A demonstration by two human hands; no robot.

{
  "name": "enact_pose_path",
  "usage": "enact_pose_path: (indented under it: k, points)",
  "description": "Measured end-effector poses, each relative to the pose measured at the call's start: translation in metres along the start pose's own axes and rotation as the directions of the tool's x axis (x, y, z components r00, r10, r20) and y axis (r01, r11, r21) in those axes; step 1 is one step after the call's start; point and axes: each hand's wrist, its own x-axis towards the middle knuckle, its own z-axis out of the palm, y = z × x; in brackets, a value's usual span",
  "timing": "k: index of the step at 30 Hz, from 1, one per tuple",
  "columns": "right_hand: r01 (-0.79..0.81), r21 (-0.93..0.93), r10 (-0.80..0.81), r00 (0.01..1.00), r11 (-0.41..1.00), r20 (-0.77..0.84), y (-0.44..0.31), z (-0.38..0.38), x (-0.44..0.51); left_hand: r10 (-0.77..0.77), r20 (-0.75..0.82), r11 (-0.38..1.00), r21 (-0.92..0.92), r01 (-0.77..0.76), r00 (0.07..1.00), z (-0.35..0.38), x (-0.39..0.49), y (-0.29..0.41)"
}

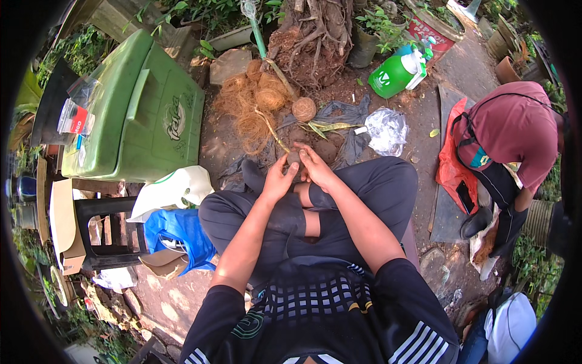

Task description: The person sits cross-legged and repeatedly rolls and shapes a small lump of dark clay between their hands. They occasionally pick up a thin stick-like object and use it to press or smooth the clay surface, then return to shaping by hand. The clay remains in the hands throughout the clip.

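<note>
My left hand (pixel 278 178) and my right hand (pixel 317 169) are raised above my crossed legs, palms facing each other with a small gap between them. The fingertips of my left hand are beside the lower end of a thin stick (pixel 273 129); whether they touch it, I cannot tell. No held thing shows in my right hand. Beyond my hands lie dark soil (pixel 325 148) on black plastic sheeting (pixel 357 148), long pointed leaves (pixel 334 126), a fibre-wrapped ball (pixel 303 109) and a heap of loose brown coconut fibre (pixel 248 109).
A green cool box (pixel 168 109) stands at the left, above a blue bag (pixel 177 234) and black stool (pixel 109 232). A green spray bottle (pixel 391 78) and clear plastic bag (pixel 386 129) lie ahead. Another person (pixel 509 127) sits at the right by a red plastic bag (pixel 448 170).
</note>
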Motion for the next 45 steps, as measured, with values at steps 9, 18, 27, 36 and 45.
enact_pose_path:
  k: [9, 18, 27, 36, 45]
  points:
    - [-0.047, -0.042, 0.050, 0.996, 0.998, 0.071, 0.003, -0.002, 0.004, -0.051, 0.080, 0.979, 0.201, 0.034, 0.995, -0.012, -0.003, 0.023]
    - [-0.062, -0.075, 0.072, 0.988, 0.995, 0.134, 0.008, -0.004, 0.007, -0.023, 0.040, 1.000, 0.003, 0.023, 0.999, -0.003, -0.005, 0.032]
    - [-0.170, -0.008, 0.169, 0.976, 0.985, 0.140, 0.005, -0.002, 0.005, -0.101, 0.096, 0.977, 0.196, 0.081, 0.990, -0.008, -0.004, 0.046]
    - [-0.128, -0.025, 0.131, 0.970, 0.991, 0.205, 0.016, -0.004, 0.006, -0.036, -0.058, 0.963, 0.263, 0.050, 0.998, -0.004, -0.004, 0.043]
    - [0.061, -0.114, -0.061, 0.998, 0.992, 0.008, 0.017, -0.008, 0.007, -0.075, -0.211, 0.961, 0.246, 0.127, 0.975, -0.009, -0.003, 0.040]
